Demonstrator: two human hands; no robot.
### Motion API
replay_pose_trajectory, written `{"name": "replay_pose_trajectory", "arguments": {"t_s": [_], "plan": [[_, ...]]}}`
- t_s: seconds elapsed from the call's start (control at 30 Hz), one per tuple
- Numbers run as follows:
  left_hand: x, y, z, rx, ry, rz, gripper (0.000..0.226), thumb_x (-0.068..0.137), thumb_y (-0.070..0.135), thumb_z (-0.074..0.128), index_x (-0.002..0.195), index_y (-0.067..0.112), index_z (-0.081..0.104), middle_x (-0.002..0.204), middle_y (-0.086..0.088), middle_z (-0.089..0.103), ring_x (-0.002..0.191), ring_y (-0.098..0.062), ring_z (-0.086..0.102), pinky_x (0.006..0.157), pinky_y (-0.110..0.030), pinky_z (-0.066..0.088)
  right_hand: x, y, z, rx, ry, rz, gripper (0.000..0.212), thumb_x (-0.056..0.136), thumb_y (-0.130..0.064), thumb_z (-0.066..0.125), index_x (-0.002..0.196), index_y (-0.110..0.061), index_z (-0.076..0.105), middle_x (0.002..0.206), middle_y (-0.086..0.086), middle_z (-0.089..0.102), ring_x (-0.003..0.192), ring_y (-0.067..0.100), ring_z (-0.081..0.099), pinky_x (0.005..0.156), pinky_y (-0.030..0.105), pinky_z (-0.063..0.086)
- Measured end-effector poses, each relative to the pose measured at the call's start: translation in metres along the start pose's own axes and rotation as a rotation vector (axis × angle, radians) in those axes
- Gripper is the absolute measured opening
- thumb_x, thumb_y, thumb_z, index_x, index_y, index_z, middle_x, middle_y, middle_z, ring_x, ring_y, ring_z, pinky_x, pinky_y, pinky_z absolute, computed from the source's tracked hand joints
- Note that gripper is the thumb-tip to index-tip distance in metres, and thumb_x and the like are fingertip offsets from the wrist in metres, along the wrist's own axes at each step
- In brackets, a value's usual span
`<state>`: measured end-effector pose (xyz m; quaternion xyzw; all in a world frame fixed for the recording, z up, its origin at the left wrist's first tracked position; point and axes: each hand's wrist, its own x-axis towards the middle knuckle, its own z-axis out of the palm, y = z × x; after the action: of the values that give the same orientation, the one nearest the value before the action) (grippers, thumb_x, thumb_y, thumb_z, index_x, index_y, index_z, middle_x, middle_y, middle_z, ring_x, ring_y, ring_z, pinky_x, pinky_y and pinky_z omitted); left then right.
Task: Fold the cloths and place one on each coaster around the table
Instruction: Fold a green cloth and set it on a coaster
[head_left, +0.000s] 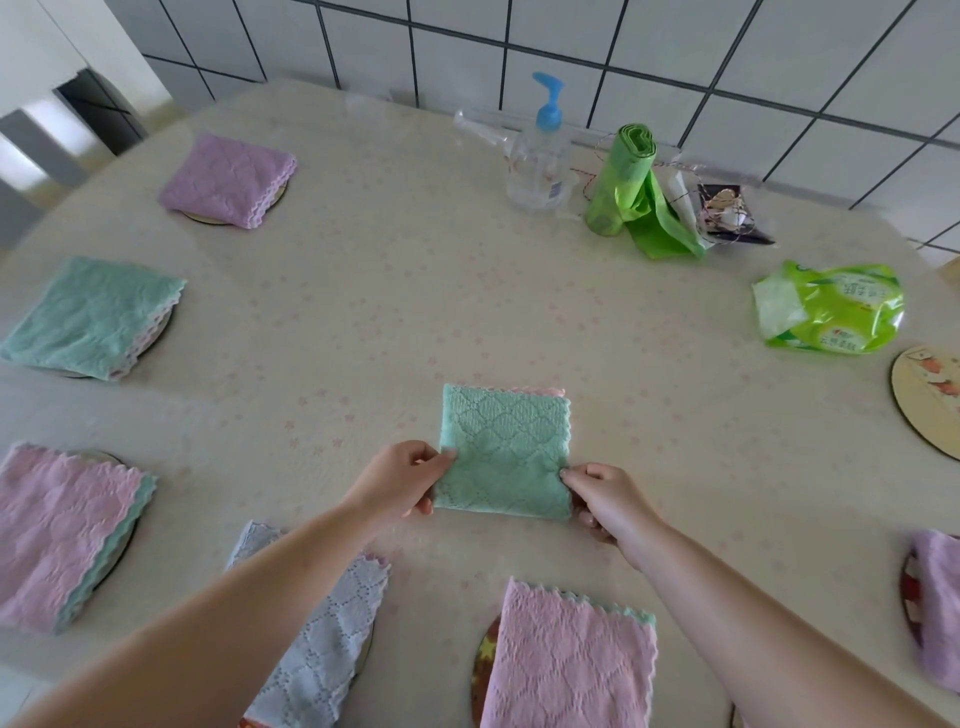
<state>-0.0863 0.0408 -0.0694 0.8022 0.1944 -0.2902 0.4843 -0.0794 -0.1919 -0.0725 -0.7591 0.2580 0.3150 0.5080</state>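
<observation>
Folded green cloth (504, 452) flat on the table (415, 312), centre-near. Left hand (400, 480) pinches its near-left corner; right hand (605, 499) pinches its near-right corner. Folded cloths sit on coasters around the left and near edges. Bare coaster (927, 400) far right, beside a green tissue pack (831, 309).

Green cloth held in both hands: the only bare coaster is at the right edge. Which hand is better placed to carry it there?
The right hand, probably. It already pinches the green cloth at its right edge, and the bare coaster lies on that side, beyond the green packet. The left hand would have to cross over.
</observation>
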Motion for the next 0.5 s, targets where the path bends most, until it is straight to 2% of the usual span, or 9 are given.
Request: {"name": "replay_pose_trajectory", "arguments": {"t_s": [0.17,0.33,0.43,0.5], "plan": [[-0.001,-0.008,0.001,0.097,0.023,0.063,0.029,0.092,0.039,0.05,0.08,0.015,0.061,0.049,0.002,0.06,0.042,-0.004,0.05,0.048,-0.022,0.035,-0.007,0.007,0.003,-0.15,0.049,-0.147,0.023,0.089,-0.021,0.051,0.066,-0.017,0.054,0.039,-0.009,0.048,0.039,0.008,0.046,0.044,0.02,0.031],[0.0,-0.011,0.004,0.11,0.033,0.08,0.026,0.091,0.038,0.051,0.076,0.019,0.06,0.049,0.002,0.059,0.047,-0.009,0.054,0.06,-0.027,0.043,-0.013,0.013,0.004,-0.117,0.048,-0.184,0.025,0.091,-0.019,0.051,0.067,-0.014,0.054,0.039,-0.008,0.049,0.041,0.006,0.051,0.048,0.021,0.037],[-0.002,-0.008,0.003,0.125,0.022,0.064,0.027,0.092,0.039,0.049,0.082,0.016,0.06,0.053,0.002,0.06,0.046,-0.005,0.052,0.056,-0.024,0.04,-0.013,0.013,0.004,-0.102,0.047,-0.182,0.022,0.092,-0.021,0.052,0.071,-0.015,0.057,0.039,-0.007,0.051,0.041,0.006,0.051,0.051,0.023,0.037],[-0.006,-0.008,0.004,0.102,0.082,0.086,0.025,0.091,0.04,0.05,0.084,0.016,0.056,0.061,0.002,0.061,0.05,-0.006,0.053,0.055,-0.023,0.041,-0.013,0.015,0.004,-0.075,0.069,-0.189,0.015,0.092,-0.024,0.053,0.08,-0.019,0.06,0.045,-0.008,0.055,0.043,0.007,0.051,0.051,0.025,0.038]]}}
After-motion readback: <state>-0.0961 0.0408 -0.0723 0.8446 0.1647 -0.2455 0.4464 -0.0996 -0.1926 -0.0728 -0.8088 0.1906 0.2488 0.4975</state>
